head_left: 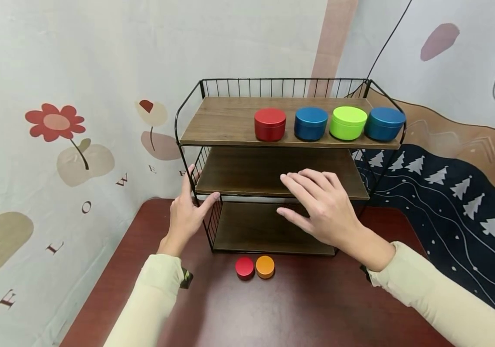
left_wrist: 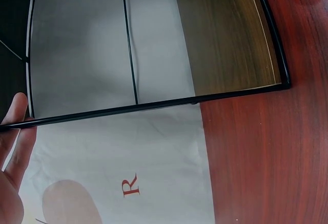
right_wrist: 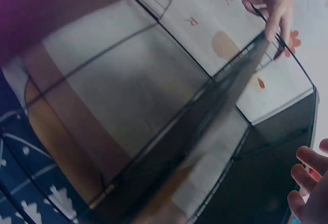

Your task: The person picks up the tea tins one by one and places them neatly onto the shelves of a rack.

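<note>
A three-tier wire shelf rack (head_left: 273, 171) with dark wood boards stands on the table. At its left side my left hand (head_left: 184, 219) grips the black frame by the middle shelf, thumb in front. The left wrist view shows fingers (left_wrist: 21, 157) at the black rod. My right hand (head_left: 323, 209) hovers before the middle shelf, fingers extended, holding nothing. On the top shelf sit several round lidded tins: red (head_left: 270, 124), blue (head_left: 311, 124), lime green (head_left: 348, 123) and another blue (head_left: 384, 124). A smaller red tin (head_left: 245, 268) and an orange tin (head_left: 265, 267) are on the table.
The reddish-brown table (head_left: 308, 308) extends in front of the rack. Behind it hangs a pale printed cloth (head_left: 113, 58), and at the right a dark blue cloth with white trees (head_left: 447, 212). Thin wire rails (head_left: 282, 87) border the top shelf's back.
</note>
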Available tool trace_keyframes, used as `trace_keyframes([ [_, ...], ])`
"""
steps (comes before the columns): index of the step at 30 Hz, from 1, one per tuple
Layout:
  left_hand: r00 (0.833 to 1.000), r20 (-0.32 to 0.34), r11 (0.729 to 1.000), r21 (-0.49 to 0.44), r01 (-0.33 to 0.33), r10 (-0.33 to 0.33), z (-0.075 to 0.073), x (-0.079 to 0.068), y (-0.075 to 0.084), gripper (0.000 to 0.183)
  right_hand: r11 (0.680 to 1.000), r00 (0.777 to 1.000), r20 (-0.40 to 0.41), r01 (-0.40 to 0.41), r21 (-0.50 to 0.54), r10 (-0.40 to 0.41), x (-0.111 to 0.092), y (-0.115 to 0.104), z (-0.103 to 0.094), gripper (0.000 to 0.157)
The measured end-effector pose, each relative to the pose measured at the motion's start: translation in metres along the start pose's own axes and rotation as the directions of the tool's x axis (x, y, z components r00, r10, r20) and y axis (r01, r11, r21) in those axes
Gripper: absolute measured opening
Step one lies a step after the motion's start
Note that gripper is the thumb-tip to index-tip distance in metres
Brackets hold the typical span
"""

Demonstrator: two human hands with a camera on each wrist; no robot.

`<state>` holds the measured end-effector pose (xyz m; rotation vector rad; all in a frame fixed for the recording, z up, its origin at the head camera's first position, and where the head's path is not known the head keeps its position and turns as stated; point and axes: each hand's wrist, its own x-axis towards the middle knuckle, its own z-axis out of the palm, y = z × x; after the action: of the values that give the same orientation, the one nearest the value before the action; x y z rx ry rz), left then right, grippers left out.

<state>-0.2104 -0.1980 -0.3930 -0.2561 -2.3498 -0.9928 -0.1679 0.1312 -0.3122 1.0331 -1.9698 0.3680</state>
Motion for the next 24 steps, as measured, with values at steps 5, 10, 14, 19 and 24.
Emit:
trace_keyframes([
  [5, 1.0, 0.0, 1.0, 0.005, 0.001, -0.001, -0.001, 0.0, -0.001, 0.088, 0.999, 1.0, 0.026, -0.012, 0.032, 0.011, -0.016, -0.007, 0.013, 0.058],
  [10, 1.0, 0.006, 1.0, -0.003, 0.003, -0.003, -0.001, -0.001, 0.0, 0.088, 0.996, 0.994, 0.099, -0.046, 0.07, 0.039, -0.037, -0.016, 0.028, 0.06],
  [14, 1.0, 0.006, 1.0, -0.005, 0.014, -0.014, -0.001, -0.001, 0.001, 0.09, 0.995, 0.989, 0.143, -0.061, 0.08, 0.049, -0.056, -0.023, 0.041, 0.06],
  [19, 1.0, 0.006, 1.0, 0.003, 0.023, -0.023, -0.001, -0.002, 0.001, 0.09, 0.995, 0.984, 0.171, -0.059, 0.076, 0.046, -0.077, -0.03, 0.059, 0.059],
  [24, 1.0, 0.007, 1.0, -0.006, 0.025, -0.025, -0.001, 0.0, 0.001, 0.089, 0.994, 0.975, 0.215, -0.076, 0.082, 0.056, -0.096, -0.037, 0.074, 0.059],
])
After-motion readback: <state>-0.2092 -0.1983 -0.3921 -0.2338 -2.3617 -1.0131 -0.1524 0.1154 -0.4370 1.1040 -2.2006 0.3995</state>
